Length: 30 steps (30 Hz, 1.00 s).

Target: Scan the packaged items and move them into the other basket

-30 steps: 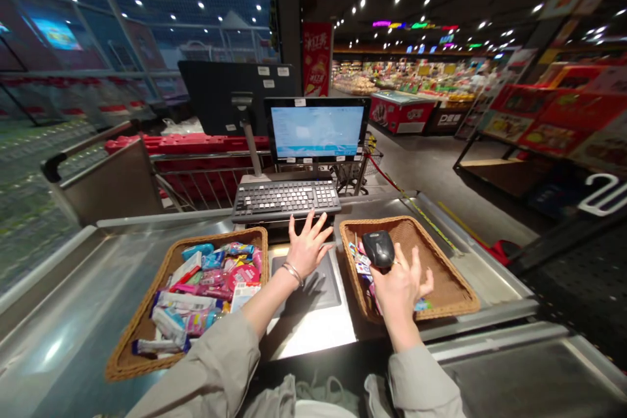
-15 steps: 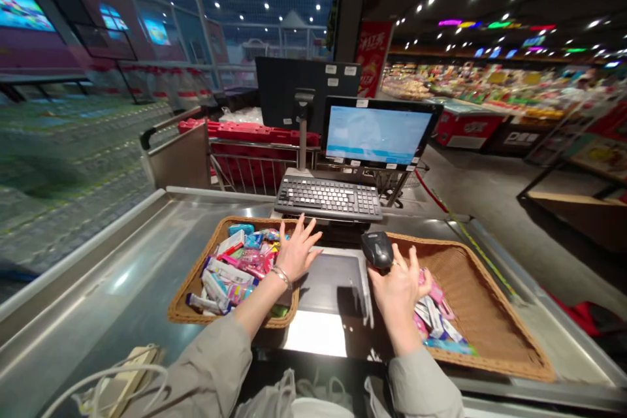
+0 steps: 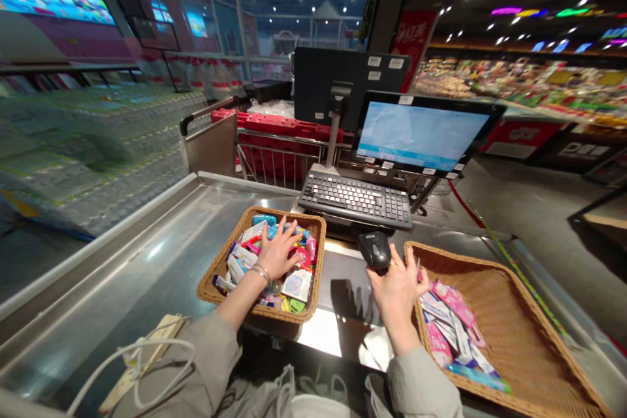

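My left hand [image 3: 277, 253] reaches into the left wicker basket [image 3: 214, 274], fingers spread over several small colourful packets [image 3: 245, 251]; nothing is gripped. My right hand [image 3: 398, 281] holds a black handheld barcode scanner [image 3: 375, 250] above the flat scanner plate [image 3: 343, 284] between the two baskets. To its right, the larger wicker basket [image 3: 519, 313] has a few pink, white and blue packets [image 3: 453, 323] lying along its left side.
A black keyboard [image 3: 356, 198] and a lit monitor [image 3: 421, 137] stand behind the baskets on the steel checkout counter [image 3: 142, 261]. A white cable on a board [image 3: 142, 359] lies at the near left. Red shopping carts [image 3: 279, 144] are beyond the counter.
My left hand has moved left from the scanner plate into the left basket. My head has turned left, so everything has shifted right. The right hand keeps the scanner.
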Each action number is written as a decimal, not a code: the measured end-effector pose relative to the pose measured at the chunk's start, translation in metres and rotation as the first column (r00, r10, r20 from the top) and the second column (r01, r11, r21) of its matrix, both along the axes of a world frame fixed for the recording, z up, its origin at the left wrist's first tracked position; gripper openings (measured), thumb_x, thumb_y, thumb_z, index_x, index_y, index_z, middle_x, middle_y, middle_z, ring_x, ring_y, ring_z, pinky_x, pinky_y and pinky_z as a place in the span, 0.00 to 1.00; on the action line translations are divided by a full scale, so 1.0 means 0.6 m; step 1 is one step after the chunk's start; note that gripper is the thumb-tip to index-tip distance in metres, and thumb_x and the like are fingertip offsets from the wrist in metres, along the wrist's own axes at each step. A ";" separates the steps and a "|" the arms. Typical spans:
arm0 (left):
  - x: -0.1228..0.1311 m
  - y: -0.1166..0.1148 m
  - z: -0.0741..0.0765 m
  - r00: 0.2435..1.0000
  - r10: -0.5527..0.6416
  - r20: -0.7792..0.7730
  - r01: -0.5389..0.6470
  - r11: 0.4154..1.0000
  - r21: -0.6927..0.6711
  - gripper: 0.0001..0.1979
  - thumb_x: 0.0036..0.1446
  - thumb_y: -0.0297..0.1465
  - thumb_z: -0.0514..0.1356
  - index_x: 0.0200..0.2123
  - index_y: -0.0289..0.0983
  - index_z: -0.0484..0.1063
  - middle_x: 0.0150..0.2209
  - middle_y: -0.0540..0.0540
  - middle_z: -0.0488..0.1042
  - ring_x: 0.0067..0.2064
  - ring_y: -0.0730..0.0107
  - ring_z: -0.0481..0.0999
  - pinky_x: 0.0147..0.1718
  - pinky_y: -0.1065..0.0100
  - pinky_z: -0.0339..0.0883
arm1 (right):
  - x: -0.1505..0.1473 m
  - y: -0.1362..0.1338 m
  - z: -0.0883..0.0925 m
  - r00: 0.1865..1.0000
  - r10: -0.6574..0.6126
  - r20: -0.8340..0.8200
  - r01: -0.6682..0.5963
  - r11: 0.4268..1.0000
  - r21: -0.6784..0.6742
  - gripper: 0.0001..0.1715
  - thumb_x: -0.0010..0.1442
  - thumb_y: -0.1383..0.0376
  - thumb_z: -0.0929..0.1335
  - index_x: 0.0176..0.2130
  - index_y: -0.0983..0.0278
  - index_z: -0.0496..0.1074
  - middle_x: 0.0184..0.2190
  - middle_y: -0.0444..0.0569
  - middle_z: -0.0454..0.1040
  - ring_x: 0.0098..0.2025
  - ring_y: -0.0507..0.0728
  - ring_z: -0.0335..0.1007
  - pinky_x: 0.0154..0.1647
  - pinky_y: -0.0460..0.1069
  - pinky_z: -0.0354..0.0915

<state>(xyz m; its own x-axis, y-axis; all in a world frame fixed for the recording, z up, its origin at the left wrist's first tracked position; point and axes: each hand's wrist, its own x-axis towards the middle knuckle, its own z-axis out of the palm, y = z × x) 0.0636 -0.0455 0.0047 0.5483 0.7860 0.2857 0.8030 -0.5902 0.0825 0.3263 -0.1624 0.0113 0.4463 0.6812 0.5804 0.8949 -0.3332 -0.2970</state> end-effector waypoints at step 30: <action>-0.030 -0.043 -0.049 0.960 -0.080 -0.269 0.030 0.982 -0.186 0.51 0.32 0.52 0.69 0.60 0.41 0.61 0.70 0.36 0.42 0.69 0.37 0.30 0.59 0.31 0.23 | -0.024 0.005 -0.014 0.998 0.059 -0.017 -0.059 0.998 -0.038 0.17 0.54 0.57 0.62 0.37 0.63 0.75 0.52 0.53 0.73 0.64 0.65 0.51 0.58 0.64 0.42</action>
<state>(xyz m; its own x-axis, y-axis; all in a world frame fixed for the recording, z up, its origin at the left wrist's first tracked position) 0.0454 -0.0713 -0.0247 0.6296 0.7765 -0.0239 0.7760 -0.6301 -0.0279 0.3116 -0.1592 0.0027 0.4138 0.7283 0.5462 0.9085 -0.2915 -0.2995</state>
